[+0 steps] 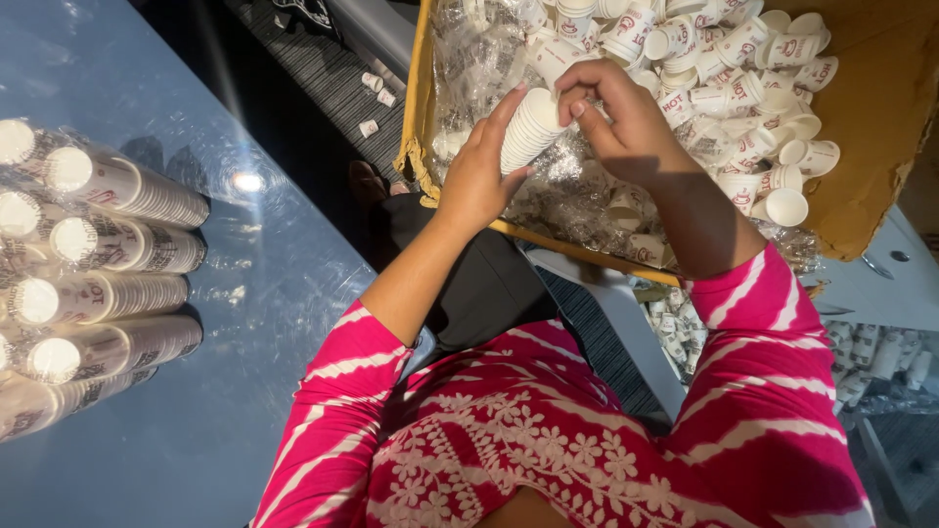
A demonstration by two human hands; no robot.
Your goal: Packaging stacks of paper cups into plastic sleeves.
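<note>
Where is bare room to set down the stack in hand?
Bare table lies between the wrapped cup stacks and the left arm. The cardboard box is crowded with loose cups and plastic wrap beyond the held stack.

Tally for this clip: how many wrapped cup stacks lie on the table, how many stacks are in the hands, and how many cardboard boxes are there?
Wrapped cup stacks on the table: 5
Cup stack held by left hand and right hand: 1
Cardboard box: 1
Total: 7
</note>
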